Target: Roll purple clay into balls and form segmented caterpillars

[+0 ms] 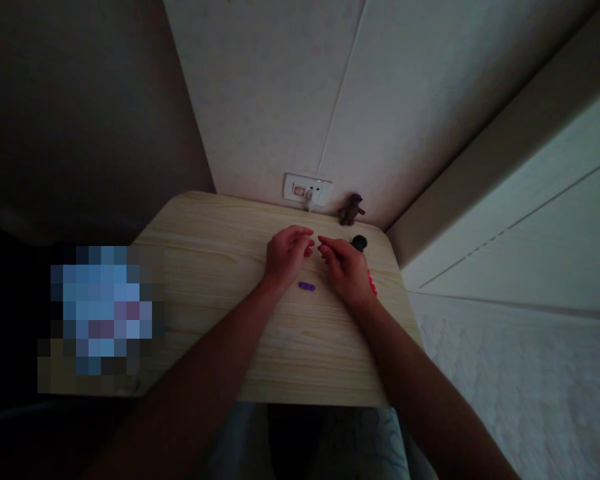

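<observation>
The left hand (284, 257) is held with bent fingers in the middle of the frame, and the right hand (347, 267) is held just beside it, with the fingertips apart. Whether something small is pinched in either one cannot be told. Some close finger work seems to be being done above the table (220, 267). The purple bit (307, 287) is seen lying flat just below the hands, right of the middle. Its long side is laid nearly left to right, with the right end a little lower; no front can be made out. For it to be picked up, a soft pinch across its thin side would be needed.
</observation>
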Motion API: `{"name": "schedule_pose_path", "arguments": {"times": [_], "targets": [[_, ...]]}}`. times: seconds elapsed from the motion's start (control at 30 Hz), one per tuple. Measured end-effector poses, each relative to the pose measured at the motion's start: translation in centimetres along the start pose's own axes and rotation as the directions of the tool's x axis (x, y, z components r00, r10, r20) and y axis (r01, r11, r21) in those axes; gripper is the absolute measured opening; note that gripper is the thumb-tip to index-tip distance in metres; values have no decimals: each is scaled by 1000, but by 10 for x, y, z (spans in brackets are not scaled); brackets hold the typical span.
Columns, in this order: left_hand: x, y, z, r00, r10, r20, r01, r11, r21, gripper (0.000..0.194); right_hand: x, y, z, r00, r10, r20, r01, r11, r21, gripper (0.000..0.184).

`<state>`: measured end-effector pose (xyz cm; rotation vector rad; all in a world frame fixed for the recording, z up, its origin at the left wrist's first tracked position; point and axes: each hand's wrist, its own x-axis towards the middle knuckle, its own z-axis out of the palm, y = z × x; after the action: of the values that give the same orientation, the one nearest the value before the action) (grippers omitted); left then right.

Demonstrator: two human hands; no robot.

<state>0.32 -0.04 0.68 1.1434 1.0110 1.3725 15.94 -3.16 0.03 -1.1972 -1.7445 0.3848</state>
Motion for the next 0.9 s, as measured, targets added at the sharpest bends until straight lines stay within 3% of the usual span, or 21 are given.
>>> {"name": "schedule_pose_path", "arguments": {"times": [0.13, 0.23, 0.4, 0.67, 0.77, 0.9], "targets": [[1, -5, 0, 998, 14, 55, -18, 997, 81, 20, 0, 2, 1, 998, -3, -60, 5, 999, 33, 24], [1, -9, 0, 993, 14, 119, -28, 993, 113, 23, -1, 4, 1, 992, 71, -105, -63, 995, 76, 28], [1, -12, 2, 972, -46, 231, 73, 991, -109, 36, -3, 1, 1, 993, 87, -84, -86, 996, 7, 41], [3, -10, 3, 978, -125, 167, 163, 958, -236, 41, -2, -8, 3, 999, -44, 16, 46, 989, -138, 47], [3, -7, 2, 978, -126, 165, 168, 948, -269, 38, -2, -6, 3, 997, -29, -67, 22, 995, -100, 39], [2, -5, 2, 975, -129, 183, 175, 949, -263, 40, -2, -5, 1, 978, -105, -178, 90, 992, -90, 16]]}}
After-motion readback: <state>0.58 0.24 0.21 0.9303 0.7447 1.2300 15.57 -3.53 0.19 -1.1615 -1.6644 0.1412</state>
